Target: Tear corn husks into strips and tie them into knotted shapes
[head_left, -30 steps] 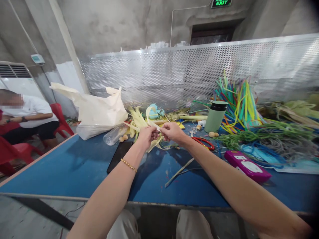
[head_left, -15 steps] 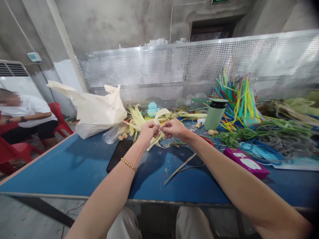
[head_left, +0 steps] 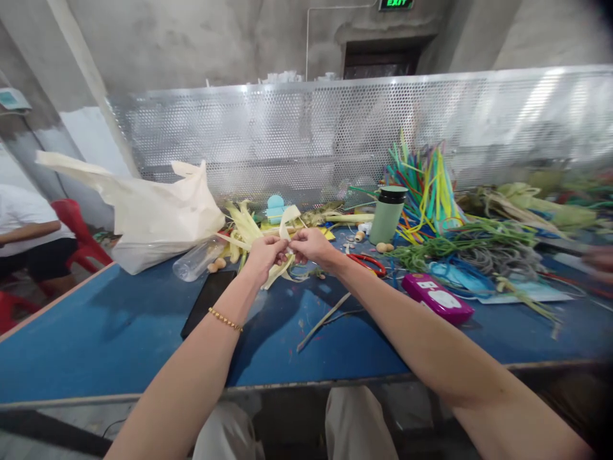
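My left hand (head_left: 267, 254) and my right hand (head_left: 311, 246) meet over the blue table, fingertips pinched together. Between them is a pale strip of corn husk (head_left: 288, 218), which curls up above the fingers; more pale strip hangs below. Both hands are closed on it, and the fingers hide the exact spot where they grip. Just behind my left hand lies a pile of pale yellow husks (head_left: 244, 220). A thin dry stalk (head_left: 320, 324) rests on the table under my right forearm. A black phone or tablet (head_left: 207, 301) lies beside my left forearm.
A cream plastic bag (head_left: 163, 207) and a clear bottle (head_left: 194, 260) stand left. To the right are a green tumbler (head_left: 387, 217), red-handled pliers (head_left: 368, 263), a purple box (head_left: 437, 297), green cords (head_left: 454, 246) and colourful strips (head_left: 433, 185). Another person's blurred hand (head_left: 601, 260) shows at far right.
The view has swung right, so everything sits further left and another person's hand appears at the right edge. Both my hands stay pinched on the husk strip.
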Tool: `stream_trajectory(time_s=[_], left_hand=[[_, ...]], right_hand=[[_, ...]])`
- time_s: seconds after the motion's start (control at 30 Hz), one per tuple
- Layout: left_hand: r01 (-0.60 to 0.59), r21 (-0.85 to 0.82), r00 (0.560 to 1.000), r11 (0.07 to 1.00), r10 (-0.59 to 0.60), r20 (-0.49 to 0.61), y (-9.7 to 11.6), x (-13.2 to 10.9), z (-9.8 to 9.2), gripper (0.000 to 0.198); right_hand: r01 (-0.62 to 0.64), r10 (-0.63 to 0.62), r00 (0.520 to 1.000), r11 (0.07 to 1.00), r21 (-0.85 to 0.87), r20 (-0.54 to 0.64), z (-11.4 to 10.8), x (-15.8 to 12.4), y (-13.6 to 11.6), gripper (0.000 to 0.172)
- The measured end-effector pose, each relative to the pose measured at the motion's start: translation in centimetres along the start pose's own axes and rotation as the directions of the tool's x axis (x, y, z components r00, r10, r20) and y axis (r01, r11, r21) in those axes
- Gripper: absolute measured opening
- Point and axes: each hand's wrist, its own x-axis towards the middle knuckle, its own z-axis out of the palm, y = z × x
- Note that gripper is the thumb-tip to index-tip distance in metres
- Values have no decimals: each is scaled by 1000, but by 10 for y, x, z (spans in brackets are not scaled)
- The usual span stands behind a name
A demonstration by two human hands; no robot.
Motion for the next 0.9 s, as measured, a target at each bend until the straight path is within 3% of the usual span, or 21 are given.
stream_trajectory(time_s=[0.2,0.33,0.53,0.73,0.9], left_hand=[[-20,-18,1000,1000,20,-5,1,0,-1,15],[-29,9,1000,1000,29,5,1,3,-1,13],[-58,92,998,994,56,29,1,2,2,14],[-83,168,996,982,87,-14,4,-1,4,12],[-55,183,998,982,57,-4,3,0,3,18]], right_hand=[[52,-50,995,998,21,-82,2,1,0,12],[-1,3,1000,998,58,-31,-4,0,-3,11],[15,-15,1000,998,60,-14,-9,-1,-7,9],[-1,2,1000,997,83,-14,-8,0,-3,6],[-10,7,1000,995,95,25,-9,0,-2,5]])
